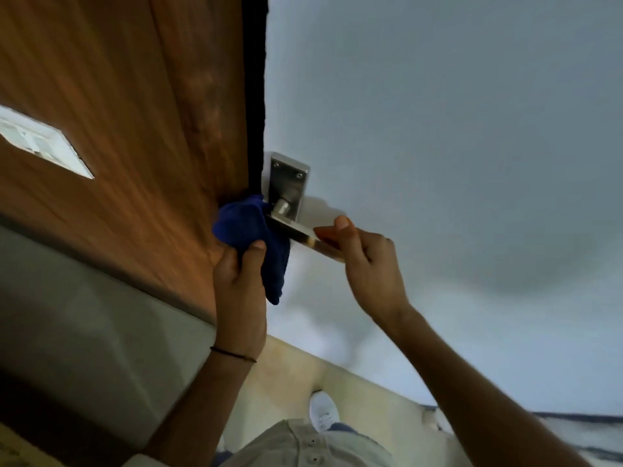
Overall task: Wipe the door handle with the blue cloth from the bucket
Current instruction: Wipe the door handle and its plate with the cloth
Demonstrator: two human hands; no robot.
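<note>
A steel lever door handle (296,232) juts from its square backplate (288,183) on the pale grey door. My left hand (241,274) grips the bunched blue cloth (251,230) and presses it against the inner end of the lever, near the spindle. One tail of the cloth hangs down below my fingers. My right hand (365,254) holds the lever's outer end, thumb on top and fingers curled beneath. No bucket is in view.
A wood-grain panel (135,129) with a white switch plate (40,141) stands left of the dark door edge (254,96). Below lie a beige floor (293,372) and my white shoe (323,411).
</note>
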